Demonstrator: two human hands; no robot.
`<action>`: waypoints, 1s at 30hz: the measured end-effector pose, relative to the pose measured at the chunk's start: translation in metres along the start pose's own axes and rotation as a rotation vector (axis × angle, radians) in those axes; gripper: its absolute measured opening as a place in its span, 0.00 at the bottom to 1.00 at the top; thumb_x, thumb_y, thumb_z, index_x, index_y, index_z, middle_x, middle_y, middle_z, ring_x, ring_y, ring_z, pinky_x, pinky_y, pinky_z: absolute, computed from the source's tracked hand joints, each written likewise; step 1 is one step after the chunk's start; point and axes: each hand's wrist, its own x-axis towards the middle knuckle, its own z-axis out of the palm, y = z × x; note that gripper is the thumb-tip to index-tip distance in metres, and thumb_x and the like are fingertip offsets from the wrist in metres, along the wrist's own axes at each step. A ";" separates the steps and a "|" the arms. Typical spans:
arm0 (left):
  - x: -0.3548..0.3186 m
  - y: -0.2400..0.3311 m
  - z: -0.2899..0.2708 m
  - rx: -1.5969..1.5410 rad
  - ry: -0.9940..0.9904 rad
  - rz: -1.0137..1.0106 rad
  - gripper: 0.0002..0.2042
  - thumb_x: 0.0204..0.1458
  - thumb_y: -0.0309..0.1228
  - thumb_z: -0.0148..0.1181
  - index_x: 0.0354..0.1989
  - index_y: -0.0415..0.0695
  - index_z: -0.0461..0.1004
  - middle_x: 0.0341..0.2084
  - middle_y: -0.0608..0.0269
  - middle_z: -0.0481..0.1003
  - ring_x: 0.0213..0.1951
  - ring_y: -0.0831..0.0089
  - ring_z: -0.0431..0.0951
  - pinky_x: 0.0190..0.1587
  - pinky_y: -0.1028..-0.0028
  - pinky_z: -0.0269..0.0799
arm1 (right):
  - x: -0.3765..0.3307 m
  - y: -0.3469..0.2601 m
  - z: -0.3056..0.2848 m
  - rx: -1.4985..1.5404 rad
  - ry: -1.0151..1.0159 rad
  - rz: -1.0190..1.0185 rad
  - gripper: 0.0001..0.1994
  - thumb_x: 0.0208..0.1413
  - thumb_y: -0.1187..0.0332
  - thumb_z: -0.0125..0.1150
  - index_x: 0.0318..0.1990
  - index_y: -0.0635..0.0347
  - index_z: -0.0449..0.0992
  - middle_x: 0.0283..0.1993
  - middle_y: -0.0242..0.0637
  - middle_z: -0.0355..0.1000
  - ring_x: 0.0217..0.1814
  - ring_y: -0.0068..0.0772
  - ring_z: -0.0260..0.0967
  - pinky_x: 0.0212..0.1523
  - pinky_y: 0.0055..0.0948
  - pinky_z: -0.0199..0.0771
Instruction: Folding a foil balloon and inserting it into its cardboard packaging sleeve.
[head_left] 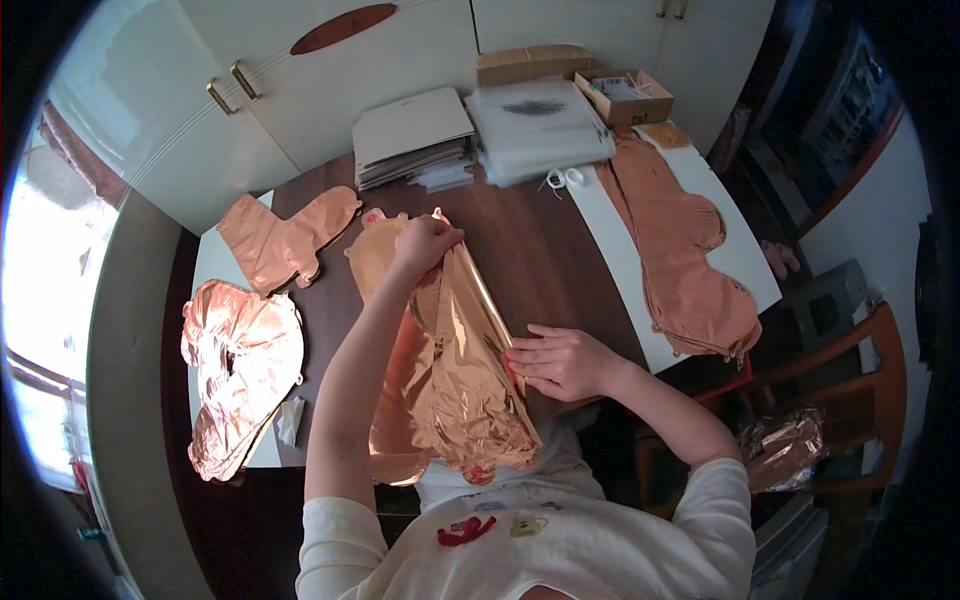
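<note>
A shiny rose-gold foil balloon (460,370), flat and uninflated, lies folded lengthwise on the brown table (540,260) in front of me. My left hand (425,243) pinches its far end near the top of the fold. My right hand (560,362) lies flat with fingers together, pressing on the balloon's right edge near its middle. The balloon's near end hangs over the table edge toward my lap.
Crumpled foil balloons (240,370) lie at the left, a flat one (285,240) beyond. A pile of matte copper balloons (680,250) rests on a white board at right. Stacked card packs (415,135), clear bags (540,125) and a small cardboard box (625,95) stand at the back. A wooden chair (860,390) is at right.
</note>
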 end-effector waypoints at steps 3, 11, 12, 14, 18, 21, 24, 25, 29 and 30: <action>-0.002 0.006 0.003 0.195 0.083 -0.030 0.17 0.42 0.49 0.61 0.28 0.48 0.79 0.31 0.62 0.74 0.37 0.62 0.74 0.40 0.61 0.66 | 0.000 0.000 0.000 -0.010 0.004 -0.002 0.13 0.48 0.69 0.57 0.42 0.57 0.77 0.49 0.34 0.73 0.55 0.30 0.67 0.59 0.39 0.63; -0.068 0.061 -0.022 0.432 0.096 0.379 0.13 0.47 0.37 0.56 0.38 0.43 0.74 0.40 0.62 0.72 0.48 0.65 0.69 0.49 0.60 0.62 | -0.003 0.000 0.000 -0.031 0.015 0.013 0.13 0.48 0.68 0.57 0.42 0.57 0.78 0.48 0.34 0.73 0.55 0.30 0.68 0.59 0.38 0.63; -0.085 0.057 -0.018 0.510 0.002 0.552 0.16 0.46 0.37 0.56 0.42 0.42 0.72 0.44 0.60 0.71 0.50 0.65 0.68 0.53 0.60 0.61 | -0.001 -0.001 0.000 -0.047 0.007 0.009 0.13 0.48 0.68 0.57 0.42 0.57 0.78 0.48 0.34 0.73 0.55 0.30 0.68 0.59 0.38 0.63; -0.118 0.059 -0.011 0.561 -0.113 0.717 0.22 0.46 0.40 0.56 0.47 0.38 0.70 0.50 0.56 0.68 0.55 0.65 0.66 0.58 0.61 0.57 | 0.000 -0.002 -0.002 -0.050 0.002 0.002 0.13 0.48 0.68 0.57 0.42 0.57 0.78 0.48 0.34 0.73 0.55 0.29 0.68 0.59 0.38 0.63; -0.140 0.068 -0.006 0.514 -0.194 0.653 0.28 0.49 0.45 0.54 0.53 0.35 0.65 0.54 0.51 0.65 0.59 0.63 0.62 0.61 0.58 0.54 | -0.001 -0.003 -0.002 -0.075 0.007 -0.001 0.12 0.48 0.67 0.57 0.41 0.57 0.78 0.48 0.34 0.73 0.55 0.29 0.68 0.59 0.38 0.62; -0.136 0.061 -0.002 0.493 -0.185 0.624 0.30 0.50 0.46 0.52 0.55 0.36 0.63 0.56 0.51 0.64 0.59 0.63 0.61 0.61 0.58 0.53 | 0.000 -0.003 -0.001 -0.067 -0.003 -0.001 0.13 0.48 0.67 0.57 0.41 0.57 0.78 0.48 0.34 0.73 0.55 0.29 0.67 0.60 0.38 0.61; -0.126 0.050 0.003 0.514 -0.155 0.623 0.31 0.50 0.49 0.51 0.56 0.37 0.63 0.56 0.54 0.63 0.59 0.64 0.61 0.61 0.58 0.52 | 0.001 -0.004 -0.001 -0.064 -0.004 -0.003 0.13 0.48 0.67 0.57 0.41 0.58 0.78 0.48 0.35 0.73 0.55 0.29 0.67 0.60 0.38 0.61; -0.123 0.046 0.005 0.544 -0.150 0.622 0.31 0.50 0.50 0.51 0.57 0.38 0.62 0.57 0.56 0.63 0.60 0.64 0.61 0.62 0.58 0.52 | 0.002 -0.004 -0.001 -0.064 -0.004 -0.004 0.13 0.48 0.67 0.57 0.41 0.58 0.78 0.48 0.35 0.73 0.55 0.29 0.67 0.60 0.38 0.61; -0.108 0.049 0.001 0.574 -0.175 0.568 0.32 0.50 0.51 0.49 0.58 0.40 0.62 0.58 0.58 0.61 0.61 0.65 0.59 0.63 0.57 0.49 | 0.000 -0.003 -0.002 -0.060 -0.004 0.005 0.13 0.48 0.67 0.57 0.42 0.58 0.77 0.49 0.35 0.73 0.56 0.29 0.67 0.60 0.38 0.61; -0.103 0.047 -0.001 0.602 -0.176 0.547 0.32 0.51 0.51 0.48 0.58 0.40 0.61 0.59 0.59 0.61 0.62 0.66 0.58 0.63 0.56 0.47 | 0.000 -0.003 -0.003 -0.063 -0.005 -0.001 0.13 0.48 0.67 0.57 0.42 0.58 0.77 0.49 0.35 0.72 0.56 0.29 0.67 0.60 0.38 0.61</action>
